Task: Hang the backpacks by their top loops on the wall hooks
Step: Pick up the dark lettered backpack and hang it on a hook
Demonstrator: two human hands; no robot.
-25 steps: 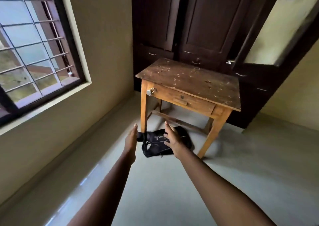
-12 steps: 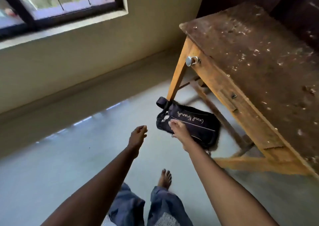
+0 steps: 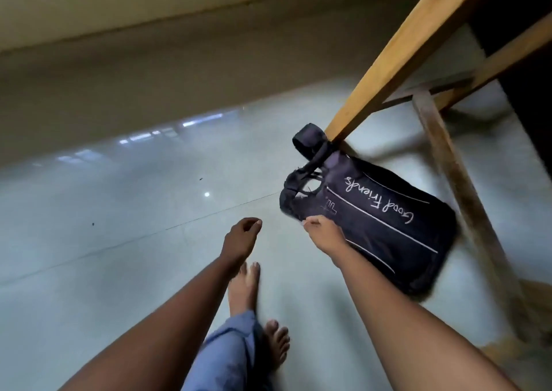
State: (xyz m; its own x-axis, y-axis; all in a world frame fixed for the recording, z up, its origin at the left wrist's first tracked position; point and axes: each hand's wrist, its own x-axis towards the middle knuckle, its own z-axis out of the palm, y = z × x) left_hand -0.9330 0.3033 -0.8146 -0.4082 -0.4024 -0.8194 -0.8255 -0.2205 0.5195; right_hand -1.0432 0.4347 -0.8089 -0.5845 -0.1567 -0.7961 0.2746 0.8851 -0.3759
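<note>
A dark backpack (image 3: 385,223) with white "Good Friends" lettering lies flat on the pale tiled floor, against the front leg of a wooden table (image 3: 397,52). Its top loop and straps (image 3: 309,148) are bunched at the leg's foot. My right hand (image 3: 324,235) rests on the near left edge of the backpack, fingers curled onto the fabric. My left hand (image 3: 242,238) hovers above the floor to the left of the bag, fingers loosely curled, holding nothing. No wall hooks are in view.
The table's leg and lower rails (image 3: 448,163) cross the right side, close behind the bag. A beige wall with a dark skirting (image 3: 149,70) runs along the top. My bare feet (image 3: 245,289) stand on the tiles below my hands.
The view has dropped and closed in on the bag. My right hand has settled on the backpack's near edge. My left hand stays just left of it.
</note>
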